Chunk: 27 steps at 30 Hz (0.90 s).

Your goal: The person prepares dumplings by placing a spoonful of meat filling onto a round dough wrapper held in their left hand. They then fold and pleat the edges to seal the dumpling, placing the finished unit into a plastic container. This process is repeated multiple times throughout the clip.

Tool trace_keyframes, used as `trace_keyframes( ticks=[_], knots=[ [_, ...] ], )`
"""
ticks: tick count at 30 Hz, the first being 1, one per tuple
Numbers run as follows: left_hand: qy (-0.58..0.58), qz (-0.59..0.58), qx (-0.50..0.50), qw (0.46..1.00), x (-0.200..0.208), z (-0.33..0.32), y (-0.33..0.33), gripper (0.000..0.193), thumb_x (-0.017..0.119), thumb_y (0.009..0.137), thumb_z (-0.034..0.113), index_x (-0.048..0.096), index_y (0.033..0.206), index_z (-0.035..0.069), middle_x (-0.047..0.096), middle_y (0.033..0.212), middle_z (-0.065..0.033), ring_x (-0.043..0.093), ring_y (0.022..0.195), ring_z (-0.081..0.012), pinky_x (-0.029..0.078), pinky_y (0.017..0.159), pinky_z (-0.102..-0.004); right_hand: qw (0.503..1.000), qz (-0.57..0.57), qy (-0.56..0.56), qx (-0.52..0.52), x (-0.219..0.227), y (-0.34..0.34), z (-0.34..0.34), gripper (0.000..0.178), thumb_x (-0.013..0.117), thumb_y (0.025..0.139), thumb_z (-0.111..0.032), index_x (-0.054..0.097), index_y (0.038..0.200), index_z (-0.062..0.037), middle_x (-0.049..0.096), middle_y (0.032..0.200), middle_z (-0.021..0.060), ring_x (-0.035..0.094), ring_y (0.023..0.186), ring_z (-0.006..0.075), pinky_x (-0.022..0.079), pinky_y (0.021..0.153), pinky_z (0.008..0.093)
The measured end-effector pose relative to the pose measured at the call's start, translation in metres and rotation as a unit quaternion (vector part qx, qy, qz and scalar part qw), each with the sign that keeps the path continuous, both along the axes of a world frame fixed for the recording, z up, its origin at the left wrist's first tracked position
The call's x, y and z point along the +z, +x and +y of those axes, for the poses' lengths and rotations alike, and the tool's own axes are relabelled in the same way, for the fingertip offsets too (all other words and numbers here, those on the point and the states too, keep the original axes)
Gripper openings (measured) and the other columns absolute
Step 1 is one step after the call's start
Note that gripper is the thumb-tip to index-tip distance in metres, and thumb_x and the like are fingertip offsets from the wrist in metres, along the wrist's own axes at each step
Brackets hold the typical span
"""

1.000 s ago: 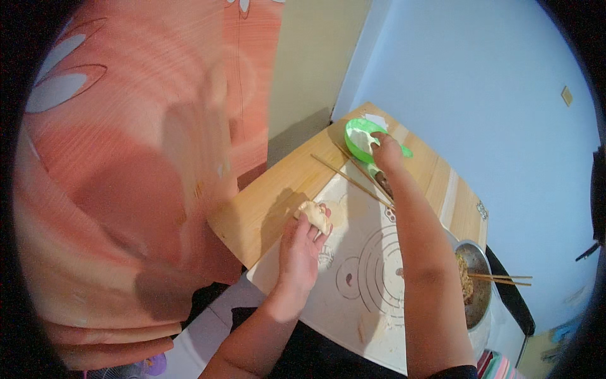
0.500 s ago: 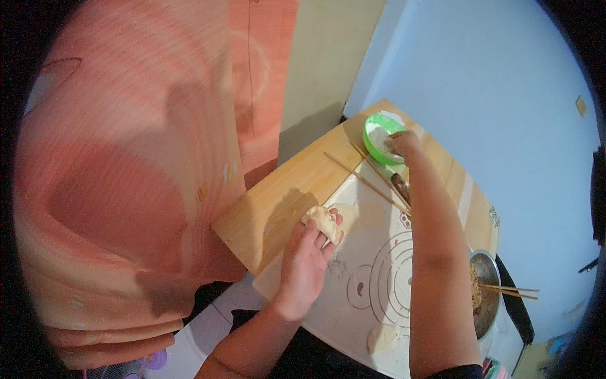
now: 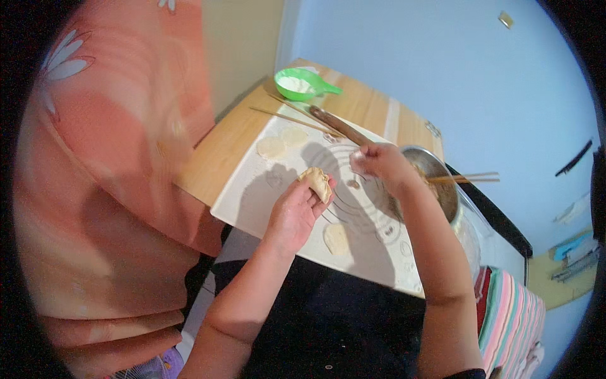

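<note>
My left hand (image 3: 293, 211) is closed around a folded, pleated dumpling (image 3: 316, 184), holding it over the white dough mat (image 3: 379, 275). To its right, above the mat's printed circles, my right hand (image 3: 386, 165) is pinched together. White flour (image 3: 358, 162) shows at its fingertips, a little blurred. Two round dough wrappers (image 3: 271, 148) lie on the mat beyond my left hand, and another wrapper (image 3: 336, 239) lies nearer me. A green handled bowl (image 3: 329, 90) of white flour stands at the far end.
A wooden rolling pin (image 3: 334, 123) and loose chopsticks (image 3: 284, 116) lie across the mat's far side. At the right is a metal bowl (image 3: 452, 205) of filling with chopsticks (image 3: 470, 179) in it. An orange curtain (image 3: 120, 189) hangs left of the wooden table (image 3: 205, 165). Striped cloth (image 3: 511, 316) sits lower right.
My right hand has left the green bowl and come back toward me, near my left hand. The dumpling stays in my left hand. The view has shifted, showing more of the near side.
</note>
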<state>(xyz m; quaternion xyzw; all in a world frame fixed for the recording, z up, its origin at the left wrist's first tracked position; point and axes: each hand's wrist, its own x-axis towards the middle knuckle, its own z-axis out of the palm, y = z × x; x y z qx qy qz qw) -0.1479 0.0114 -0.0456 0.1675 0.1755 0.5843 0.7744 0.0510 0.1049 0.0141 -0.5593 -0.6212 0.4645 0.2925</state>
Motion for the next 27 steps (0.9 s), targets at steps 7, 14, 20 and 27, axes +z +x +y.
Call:
trace_keyframes(
  ticks=[7,14,20,27],
  knots=[
    [-0.013,0.044,-0.146,0.988,-0.015,-0.050,0.061,0.042,0.042,0.097,0.023,0.038,0.128,-0.004,0.050,0.124,-0.0182,0.050,0.118,-0.0261,0.041,0.100,-0.0357,0.975,-0.197,0.078,-0.065,-0.042,0.094,-0.146,0.027,0.064,0.082,-0.018,0.064,0.100,0.0018,0.064,0.072,0.0118,0.057,0.064,0.0177,0.047,0.065,0.0320],
    [0.001,0.114,-0.197,0.974,-0.027,-0.065,0.104,0.042,0.039,0.098,0.020,0.032,0.132,-0.003,0.049,0.124,-0.0189,0.051,0.115,-0.0250,0.041,0.099,-0.0360,0.990,-0.029,0.118,-0.076,-0.056,0.107,-0.190,0.032,0.053,0.087,-0.008,0.057,0.119,-0.0008,0.064,0.109,0.0141,0.060,0.102,0.0196,0.044,0.090,0.0289],
    [0.031,0.221,-0.180,0.958,-0.022,-0.062,0.131,0.035,0.042,0.096,0.013,0.041,0.127,-0.003,0.054,0.118,-0.0137,0.055,0.109,-0.0216,0.045,0.095,-0.0340,0.986,0.023,0.042,-0.160,-0.070,0.122,-0.190,0.028,0.058,0.084,-0.005,0.062,0.111,-0.0018,0.067,0.091,0.0061,0.060,0.080,0.0108,0.048,0.073,0.0243],
    [0.047,0.285,-0.194,0.937,-0.026,-0.059,0.148,0.030,0.044,0.095,0.012,0.048,0.123,0.002,0.055,0.116,-0.0073,0.056,0.106,-0.0169,0.045,0.094,-0.0321,0.976,0.145,0.043,-0.159,-0.075,0.121,-0.180,0.025,0.065,0.083,-0.014,0.066,0.104,0.0004,0.067,0.081,0.0052,0.058,0.072,0.0093,0.048,0.067,0.0246]
  ],
)
